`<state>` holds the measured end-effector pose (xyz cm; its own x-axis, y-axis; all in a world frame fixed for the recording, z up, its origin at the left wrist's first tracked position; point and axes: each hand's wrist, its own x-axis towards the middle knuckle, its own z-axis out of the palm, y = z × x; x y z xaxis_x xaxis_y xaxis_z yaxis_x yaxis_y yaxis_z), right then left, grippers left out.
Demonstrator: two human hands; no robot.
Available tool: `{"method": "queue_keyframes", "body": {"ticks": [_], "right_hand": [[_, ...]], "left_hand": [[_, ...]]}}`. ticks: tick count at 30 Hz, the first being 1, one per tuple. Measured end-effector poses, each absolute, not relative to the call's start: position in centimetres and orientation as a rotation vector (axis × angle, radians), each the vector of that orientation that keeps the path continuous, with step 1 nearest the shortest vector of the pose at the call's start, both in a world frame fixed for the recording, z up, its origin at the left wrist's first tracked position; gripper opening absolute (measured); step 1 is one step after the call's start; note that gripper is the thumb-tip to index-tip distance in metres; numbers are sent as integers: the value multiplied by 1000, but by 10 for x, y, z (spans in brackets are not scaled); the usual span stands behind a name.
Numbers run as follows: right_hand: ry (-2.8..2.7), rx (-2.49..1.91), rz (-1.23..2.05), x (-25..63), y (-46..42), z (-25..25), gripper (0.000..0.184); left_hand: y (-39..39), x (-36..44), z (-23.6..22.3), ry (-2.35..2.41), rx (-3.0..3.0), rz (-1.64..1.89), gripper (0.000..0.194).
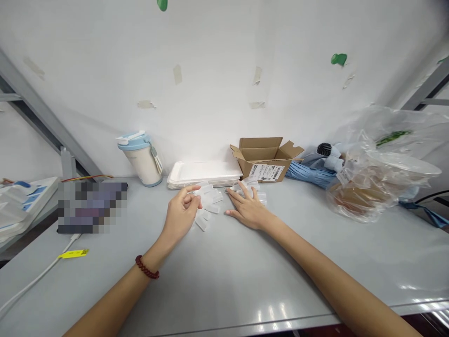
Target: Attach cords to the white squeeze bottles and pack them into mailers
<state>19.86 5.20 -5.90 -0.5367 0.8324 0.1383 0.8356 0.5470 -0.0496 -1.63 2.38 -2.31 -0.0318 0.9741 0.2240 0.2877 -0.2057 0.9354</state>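
Several small, flat, translucent plastic pieces (213, 208) lie fanned out on the grey table, just right of my left hand (180, 213). That hand is closed in a pinch, and one translucent piece (202, 191) shows at its thumb and index fingertips. My right hand (249, 206) lies palm down with its fingers spread, over a second group of clear plastic pieces (261, 197). It touches them from above without gripping, and partly hides them. A dark red beaded bracelet (147, 267) circles my left wrist.
Behind the hands are a stack of white trays (206, 172) and an open cardboard box (264, 169). A tumbler (142, 161) and a blurred-out device (91, 208) with a cable are leftward. A blue folded umbrella (310, 174) and a plastic-bagged bowl (365, 194) sit rightward.
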Motion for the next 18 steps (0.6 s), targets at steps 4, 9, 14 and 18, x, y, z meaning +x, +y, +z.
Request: {"method": "queue_keyframes", "body": {"ticks": [4,9,14,18], "right_hand": [[-2614,-1358,-122,199,50,-56,67],[-2447,-1236,-253,200,42,-45,57],[-2074,-1037,-203,195,30,-41,44],[-1945,-958,-25,187,18,-37,36]], "left_hand": [[23,-16,-21,1368,1552,1257,32],[20,-14,-18,1365,1569,1257,31],[15,-10,-18,1306,1629,1222,32],[10,-7,-19,1251,1692,1154,30]]}}
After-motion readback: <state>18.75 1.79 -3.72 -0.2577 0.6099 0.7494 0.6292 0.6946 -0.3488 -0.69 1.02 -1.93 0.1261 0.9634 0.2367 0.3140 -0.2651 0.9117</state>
